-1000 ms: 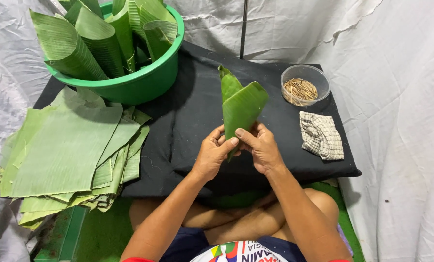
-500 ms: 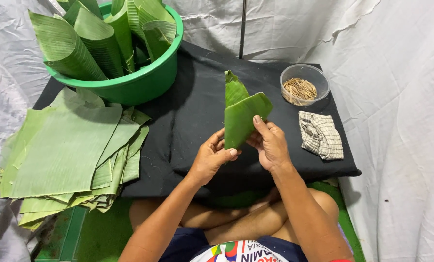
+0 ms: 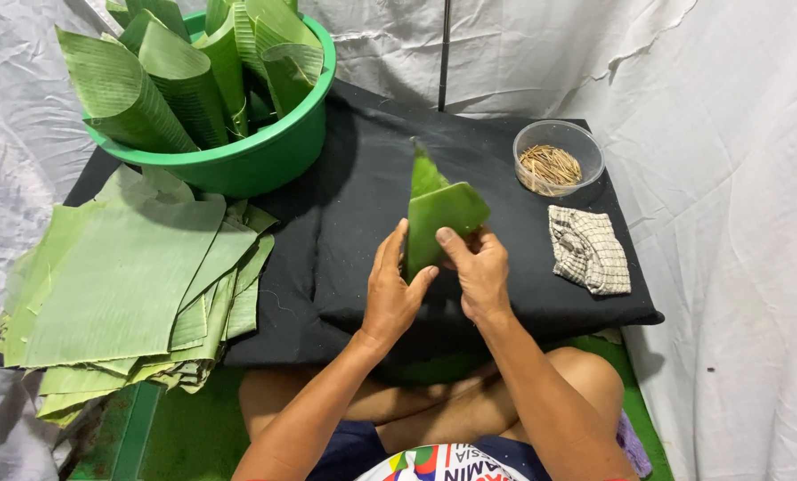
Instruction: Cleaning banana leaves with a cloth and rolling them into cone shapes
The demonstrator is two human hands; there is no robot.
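Ribbed green leaf cone (image 3: 434,223) between both hands (image 3: 397,289)

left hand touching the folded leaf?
Touching. The head view shows the left hand with fingers pressed flat against the folded banana leaf, no gap.

A single head-worn camera looks steeply down from above the seated person's own crossed legs, facing forward over a low table draped in black cloth (image 3: 345,178). The view sits close: the left hand (image 3: 391,289) and right hand (image 3: 477,272) fill the centre, forearms running in from the near edge. At far left a round green plastic basin (image 3: 265,156) is cut by the top edge; a stack of flat green banana leaves (image 3: 122,285) reaches the left edge. A clear round plastic bowl (image 3: 559,165) lies far right. White crumpled sheeting (image 3: 728,178) closes the far and right sides.
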